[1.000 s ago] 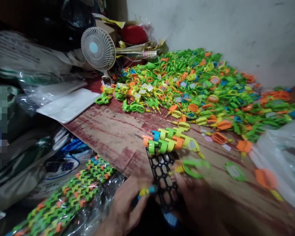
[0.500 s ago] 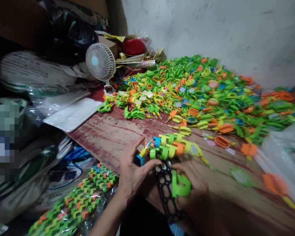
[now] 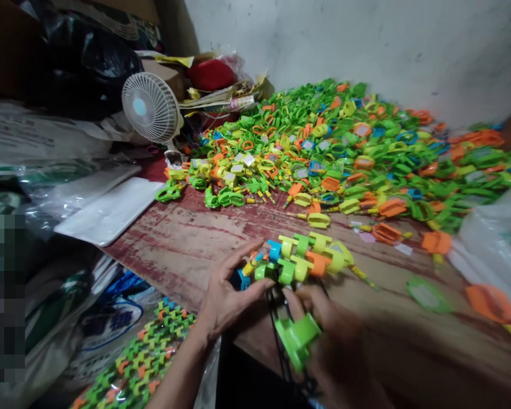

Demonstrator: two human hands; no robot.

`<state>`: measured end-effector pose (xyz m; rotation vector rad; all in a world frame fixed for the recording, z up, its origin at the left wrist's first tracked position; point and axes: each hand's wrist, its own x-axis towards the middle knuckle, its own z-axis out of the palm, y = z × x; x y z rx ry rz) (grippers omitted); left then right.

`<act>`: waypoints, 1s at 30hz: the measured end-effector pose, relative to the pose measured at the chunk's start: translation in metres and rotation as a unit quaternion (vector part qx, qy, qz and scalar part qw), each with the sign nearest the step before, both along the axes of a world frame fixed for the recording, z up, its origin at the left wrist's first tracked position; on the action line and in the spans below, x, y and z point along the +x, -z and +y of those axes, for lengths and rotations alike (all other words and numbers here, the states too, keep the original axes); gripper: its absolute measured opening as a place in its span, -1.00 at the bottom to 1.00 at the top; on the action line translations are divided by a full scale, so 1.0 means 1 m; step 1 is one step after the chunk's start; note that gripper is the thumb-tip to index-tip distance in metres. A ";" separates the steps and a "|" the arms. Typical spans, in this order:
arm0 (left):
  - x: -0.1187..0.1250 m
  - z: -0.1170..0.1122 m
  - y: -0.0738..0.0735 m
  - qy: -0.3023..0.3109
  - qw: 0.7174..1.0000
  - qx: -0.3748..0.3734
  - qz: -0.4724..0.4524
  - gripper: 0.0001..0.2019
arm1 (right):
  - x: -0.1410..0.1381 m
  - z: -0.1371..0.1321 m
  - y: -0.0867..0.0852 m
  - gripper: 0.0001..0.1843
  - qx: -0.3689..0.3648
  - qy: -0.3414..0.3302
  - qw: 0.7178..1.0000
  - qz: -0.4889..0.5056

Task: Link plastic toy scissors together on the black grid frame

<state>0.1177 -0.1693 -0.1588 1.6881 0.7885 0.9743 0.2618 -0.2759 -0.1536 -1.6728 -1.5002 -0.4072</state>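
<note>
My left hand (image 3: 227, 292) rests on the table edge with fingers spread, its fingertips pressing a blue toy piece (image 3: 241, 278) against the end of a row of clipped toy scissors (image 3: 302, 258). That row sits on top of a black perforated rack (image 3: 281, 318), mostly hidden between my hands. My right hand (image 3: 336, 341) is closed round a green plastic scissor toy (image 3: 297, 338), held low over the rack and blurred by motion.
A large heap of green, orange, yellow and blue plastic scissor toys (image 3: 357, 153) covers the far half of the red-stained table (image 3: 187, 238). A small white fan (image 3: 150, 108) and a white tray (image 3: 111, 209) stand at left. Bagged filled racks (image 3: 140, 363) lie below; a plastic bag (image 3: 494, 244) is at right.
My right hand has drawn back toward me and lower with the green piece, turning it. The left hand stays pressed at the row's end. The view has shifted slightly rightward.
</note>
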 end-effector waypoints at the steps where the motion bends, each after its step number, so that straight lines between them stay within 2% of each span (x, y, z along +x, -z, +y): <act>1: 0.000 0.001 -0.002 0.002 1.000 0.004 0.003 -0.46 | 0.001 -0.002 -0.003 -0.63 0.015 0.010 1.000 -0.001; 4: 0.002 0.003 -0.010 0.023 1.000 0.010 0.011 -0.41 | 0.006 -0.004 -0.008 -0.74 0.047 0.011 0.998 -0.050; 8: 0.005 0.011 -0.017 0.061 0.998 0.022 0.023 -0.34 | 0.018 0.003 -0.006 -0.62 -0.019 -0.011 0.993 -0.116; 10: 0.007 0.017 -0.017 0.070 0.997 0.029 0.023 -0.39 | 0.023 0.008 -0.004 -0.58 -0.031 -0.013 0.992 -0.123; 15: 0.010 0.028 -0.015 0.105 0.994 0.033 0.002 -0.49 | 0.030 0.018 -0.007 -0.63 -0.011 0.023 0.985 -0.171; 19: 0.010 0.033 -0.016 0.120 0.991 0.053 0.013 -0.48 | 0.029 0.022 -0.011 -0.66 0.001 0.038 0.982 -0.187; 23: 0.011 0.035 -0.019 0.136 0.987 0.080 0.034 -0.45 | 0.031 0.022 -0.009 -0.69 -0.012 0.022 0.979 -0.204; 27: 0.011 0.035 -0.020 0.133 0.985 0.101 0.048 -0.41 | 0.033 0.026 -0.007 -0.67 0.013 0.031 0.980 -0.197; 30: 0.012 0.034 -0.019 0.127 0.988 0.084 0.036 -0.42 | 0.032 0.027 -0.008 -0.67 0.020 0.034 0.982 -0.187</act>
